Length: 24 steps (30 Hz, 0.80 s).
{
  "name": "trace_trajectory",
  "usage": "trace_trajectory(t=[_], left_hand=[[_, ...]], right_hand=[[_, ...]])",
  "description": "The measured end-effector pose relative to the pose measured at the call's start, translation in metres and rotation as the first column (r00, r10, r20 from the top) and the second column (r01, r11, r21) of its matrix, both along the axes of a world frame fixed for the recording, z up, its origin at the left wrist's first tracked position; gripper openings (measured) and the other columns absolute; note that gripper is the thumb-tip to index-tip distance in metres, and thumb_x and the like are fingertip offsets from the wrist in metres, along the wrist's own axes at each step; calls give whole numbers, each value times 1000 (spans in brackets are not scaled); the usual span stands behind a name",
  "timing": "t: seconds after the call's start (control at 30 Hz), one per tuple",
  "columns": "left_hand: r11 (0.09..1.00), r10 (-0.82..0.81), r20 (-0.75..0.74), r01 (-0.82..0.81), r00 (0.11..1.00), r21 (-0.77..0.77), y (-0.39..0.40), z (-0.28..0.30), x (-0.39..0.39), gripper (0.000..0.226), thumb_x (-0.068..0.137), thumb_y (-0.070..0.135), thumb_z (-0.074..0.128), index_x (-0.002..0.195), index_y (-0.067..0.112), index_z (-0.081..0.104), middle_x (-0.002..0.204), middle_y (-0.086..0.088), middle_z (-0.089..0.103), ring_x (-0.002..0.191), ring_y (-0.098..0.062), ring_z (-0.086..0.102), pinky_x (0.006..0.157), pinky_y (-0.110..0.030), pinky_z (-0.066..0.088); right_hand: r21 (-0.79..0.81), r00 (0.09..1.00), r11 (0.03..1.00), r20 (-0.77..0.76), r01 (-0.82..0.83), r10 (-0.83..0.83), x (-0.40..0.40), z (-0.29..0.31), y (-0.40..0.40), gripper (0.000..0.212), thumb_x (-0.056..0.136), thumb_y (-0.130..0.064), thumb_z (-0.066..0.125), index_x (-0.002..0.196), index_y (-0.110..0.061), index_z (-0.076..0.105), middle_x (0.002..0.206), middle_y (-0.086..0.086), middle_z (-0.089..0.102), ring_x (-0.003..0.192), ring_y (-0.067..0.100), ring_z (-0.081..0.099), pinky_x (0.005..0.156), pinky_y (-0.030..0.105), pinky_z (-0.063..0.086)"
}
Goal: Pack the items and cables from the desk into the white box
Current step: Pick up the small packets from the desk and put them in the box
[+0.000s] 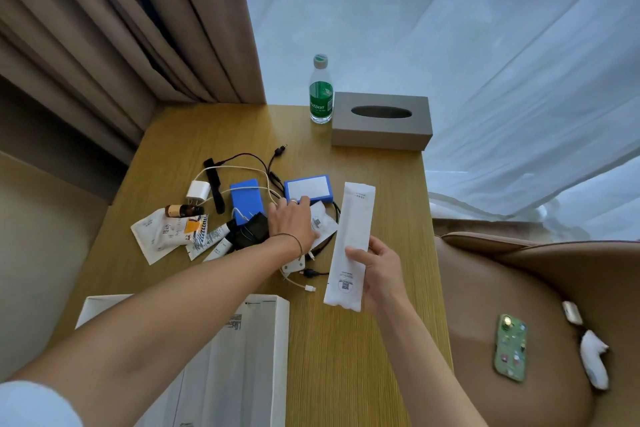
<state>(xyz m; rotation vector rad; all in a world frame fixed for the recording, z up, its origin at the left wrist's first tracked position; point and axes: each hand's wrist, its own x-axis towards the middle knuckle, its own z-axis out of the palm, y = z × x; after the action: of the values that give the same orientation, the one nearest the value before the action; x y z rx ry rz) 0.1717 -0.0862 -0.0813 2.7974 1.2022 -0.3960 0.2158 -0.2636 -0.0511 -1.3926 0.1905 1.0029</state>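
The right hand has its fingers and thumb curled round the low end of a long white packet and holds it up over the desk. The packet looks light and a bit floppy, so a hold nearer the middle would probably stop it from bending. The left hand reaches into the pile with its fingers stretched out flat. The fingertips touch a blue battery pack with a white label, and the palm lies over a small white pouch. It has nothing gripped yet.

The battery pack looks hard and likely heavy, so taking it by its two long sides seems best. A second blue battery pack lies just beside it. Black and white cables loop around both. They are soft and may tangle, so bunching them up first should help. A white charger plug, a little brown bottle and some sachets lie to the left. The white box sits open at the near edge, partly under the left arm.

Farther back stand a water bottle and a grey tissue box. Brown curtains and thin white curtains hang behind. A phone in a green case lies on a brown seat to the right.
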Motion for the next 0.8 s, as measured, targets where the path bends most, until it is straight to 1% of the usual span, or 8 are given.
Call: trace_trajectory(t=[0.07,0.13,0.23,0.37,0.43,0.53,0.7,0.8], left_hand=[[1000,17,19,-16,1000,-27,0,3,0,46,84,43,70,122,22,53,113,-4,65,107,-24,55,87,-38,38],[993,50,61,-42,997,-114,2,7,-2,33,88,34,67,116,21,57,109,-5,66,102,-24,59,80,-36,42],[963,113,161,-68,980,-262,6,18,-12,24,91,33,64,112,22,61,107,-4,67,95,-24,63,66,-33,48],[913,214,261,-98,941,-396,12,42,-29,23,93,36,59,109,20,61,107,-2,67,92,-27,62,69,-33,47],[873,284,347,-91,894,-479,15,55,-42,19,93,37,60,104,22,63,101,-2,68,88,-25,62,67,-33,46],[834,366,467,-61,805,-548,14,73,-68,19,93,36,60,103,21,66,94,-2,69,87,-25,64,69,-34,50],[777,455,580,18,676,-629,8,98,-122,23,98,31,58,108,14,67,92,-5,70,86,-26,66,73,-39,55],[740,537,597,7,596,-673,9,110,-157,23,99,34,56,104,15,68,86,-1,70,80,-22,66,66,-33,53]], right_hand=[[4,1000,1000,-2,-18,18,-3,2,-4,26,84,2,71,105,-13,74,95,5,79,84,26,74,74,44,61],[9,999,999,0,-32,32,-5,6,-5,24,83,2,72,103,-11,74,93,6,78,80,24,74,75,44,60],[41,999,998,12,-53,53,-13,18,-4,24,83,1,72,105,-9,72,92,6,78,79,23,74,72,41,60],[67,997,995,38,-70,68,-30,37,2,24,85,-5,73,109,-8,69,94,7,77,82,24,74,73,41,60],[77,992,992,79,-104,98,-41,47,6,23,85,-10,75,108,-9,70,91,5,77,80,22,75,73,42,58],[69,981,987,139,-145,134,-61,60,11,31,80,-20,79,108,-9,70,93,5,78,82,21,76,69,35,58],[-18,946,983,272,-180,178,-99,70,15,16,86,-21,77,99,-11,75,93,7,79,85,23,76,67,32,60],[-84,911,965,321,-247,261,-125,74,20,12,91,-22,72,96,-12,76,91,4,80,83,21,77,67,34,62]])
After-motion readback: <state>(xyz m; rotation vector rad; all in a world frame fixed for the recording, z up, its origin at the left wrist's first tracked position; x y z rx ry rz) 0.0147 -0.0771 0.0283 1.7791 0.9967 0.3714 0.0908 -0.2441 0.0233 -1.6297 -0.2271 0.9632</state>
